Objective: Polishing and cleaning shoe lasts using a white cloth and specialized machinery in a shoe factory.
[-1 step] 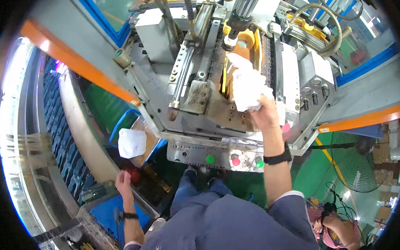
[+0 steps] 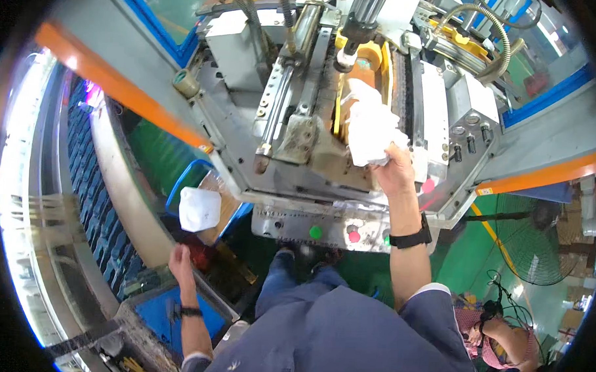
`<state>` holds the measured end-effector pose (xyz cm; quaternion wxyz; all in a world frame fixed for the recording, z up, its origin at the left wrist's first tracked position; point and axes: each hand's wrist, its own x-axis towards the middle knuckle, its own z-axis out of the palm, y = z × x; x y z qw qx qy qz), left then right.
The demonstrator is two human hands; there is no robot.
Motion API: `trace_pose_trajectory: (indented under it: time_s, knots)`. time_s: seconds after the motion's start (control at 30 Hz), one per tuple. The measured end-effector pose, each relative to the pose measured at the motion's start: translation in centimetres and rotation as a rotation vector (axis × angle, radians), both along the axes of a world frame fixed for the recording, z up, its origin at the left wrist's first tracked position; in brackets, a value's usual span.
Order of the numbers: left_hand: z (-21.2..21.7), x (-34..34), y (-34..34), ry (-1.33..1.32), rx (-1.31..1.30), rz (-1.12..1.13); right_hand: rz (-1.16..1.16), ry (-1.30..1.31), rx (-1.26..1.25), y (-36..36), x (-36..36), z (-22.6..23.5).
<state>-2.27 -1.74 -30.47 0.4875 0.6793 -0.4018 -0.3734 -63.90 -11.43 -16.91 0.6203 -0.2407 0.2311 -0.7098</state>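
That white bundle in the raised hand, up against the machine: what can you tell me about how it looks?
The white bundle looks like a crumpled cloth or soft sheet, bunched into an uneven lump with folds and creases; its exact material cannot be told. The right hand grips it from below, at its lower right edge. It is pressed against the central opening of the grey metal machine, just under an orange and yellow part, and it hides what lies behind it. It looks clean, without obvious stains.
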Motion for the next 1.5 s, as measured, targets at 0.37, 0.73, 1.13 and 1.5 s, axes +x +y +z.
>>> trace_pose_trajectory:
  time_s: [0.37, 0.73, 1.13, 1.5]
  knots:
    - [-8.2, 9.2, -10.8, -0.635, 0.143, -0.295, -0.177, -0.175, 0.461, 9.9, 20.1, -3.5]
    - [-15.0, 11.3, -15.0, -0.575, 0.225, -0.306, -0.248, -0.181, 0.557, 15.5, 28.3, -7.0]
    - [-12.9, 9.1, -18.5, -0.313, 0.360, -0.571, -0.524, -0.200, 0.595, 22.8, 25.3, -8.1]
    - [9.2, -0.2, -5.1, -0.368, 0.430, -1.019, -0.589, -0.306, 0.563, 29.2, 19.8, -10.8]
